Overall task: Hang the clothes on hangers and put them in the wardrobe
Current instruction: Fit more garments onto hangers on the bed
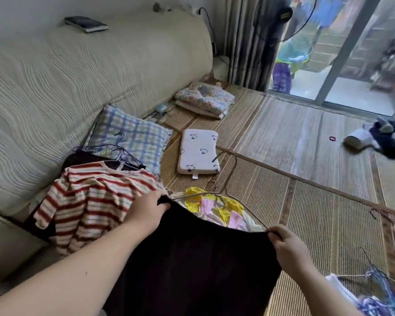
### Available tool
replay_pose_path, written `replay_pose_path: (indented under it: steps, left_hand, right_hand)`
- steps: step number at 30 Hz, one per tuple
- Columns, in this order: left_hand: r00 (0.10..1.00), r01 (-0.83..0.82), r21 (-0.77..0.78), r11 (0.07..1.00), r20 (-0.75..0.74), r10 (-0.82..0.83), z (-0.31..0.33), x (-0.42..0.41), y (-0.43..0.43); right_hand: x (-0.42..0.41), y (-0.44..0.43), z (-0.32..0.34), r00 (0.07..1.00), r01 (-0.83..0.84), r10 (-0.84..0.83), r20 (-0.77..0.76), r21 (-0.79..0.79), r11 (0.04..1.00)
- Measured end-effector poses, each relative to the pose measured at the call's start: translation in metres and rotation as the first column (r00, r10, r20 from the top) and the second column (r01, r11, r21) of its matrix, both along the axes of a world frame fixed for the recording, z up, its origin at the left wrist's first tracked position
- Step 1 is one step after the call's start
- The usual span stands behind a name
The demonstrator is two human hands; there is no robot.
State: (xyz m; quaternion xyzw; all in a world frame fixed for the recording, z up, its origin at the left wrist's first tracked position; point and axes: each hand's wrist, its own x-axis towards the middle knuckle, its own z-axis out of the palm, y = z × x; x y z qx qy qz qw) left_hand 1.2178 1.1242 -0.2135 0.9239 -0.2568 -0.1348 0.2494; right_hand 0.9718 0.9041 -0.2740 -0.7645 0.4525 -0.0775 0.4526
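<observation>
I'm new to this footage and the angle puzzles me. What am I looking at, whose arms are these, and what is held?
No machine here: one wide camera sits on a person's head, looking forward and down, so the arms are the wearer's own. The left hand and right hand each grip the top edge of a black garment, holding it spread. Beyond it lie a striped top and a yellow and pink garment. A checked pillow lies beside the cream sofa, and a small white pillow lies on the woven mat.
</observation>
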Motion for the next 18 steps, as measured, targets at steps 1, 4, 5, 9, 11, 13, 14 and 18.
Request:
replay_pose_path:
  steps: [1, 4, 5, 9, 11, 13, 14, 18]
  left_hand:
    - [1.000, 0.000, 0.030, 1.000, -0.019, 0.000, -0.017, 0.008, -0.016]
    - [0.996, 0.007, 0.120, 0.993, -0.094, 0.004, -0.071, 0.032, -0.056]
    - [0.992, -0.002, 0.143, 0.990, -0.123, 0.019, -0.089, 0.039, -0.066]
    - [0.983, -0.021, 0.228, 0.973, -0.171, 0.062, -0.151, 0.064, -0.097]
    - [0.981, -0.026, 0.272, 0.962, -0.176, 0.077, -0.180, 0.075, -0.111]
    - [0.983, -0.038, 0.309, 0.950, -0.161, 0.092, -0.201, 0.084, -0.121]
    - [0.985, -0.039, 0.325, 0.945, -0.149, 0.092, -0.212, 0.088, -0.126]
    - [0.987, -0.034, 0.341, 0.939, -0.134, 0.084, -0.240, 0.097, -0.140]
  right_hand:
    - [0.008, -0.016, -0.015, 0.999, -0.006, 0.007, -0.034, 0.010, 1.000]
    - [0.033, -0.057, -0.062, 0.991, -0.028, 0.032, -0.133, 0.037, 0.999]
    - [0.041, -0.068, -0.079, 0.985, -0.043, 0.050, -0.162, 0.046, 0.998]
    - [0.071, -0.100, -0.140, 0.954, -0.122, 0.135, -0.266, 0.065, 0.990]
    - [0.085, -0.114, -0.169, 0.936, -0.148, 0.162, -0.312, 0.069, 0.987]
    - [0.097, -0.122, -0.190, 0.926, -0.155, 0.174, -0.335, 0.082, 0.985]
    - [0.102, -0.125, -0.201, 0.923, -0.152, 0.175, -0.342, 0.093, 0.984]
    - [0.114, -0.133, -0.233, 0.917, -0.140, 0.181, -0.355, 0.138, 0.980]
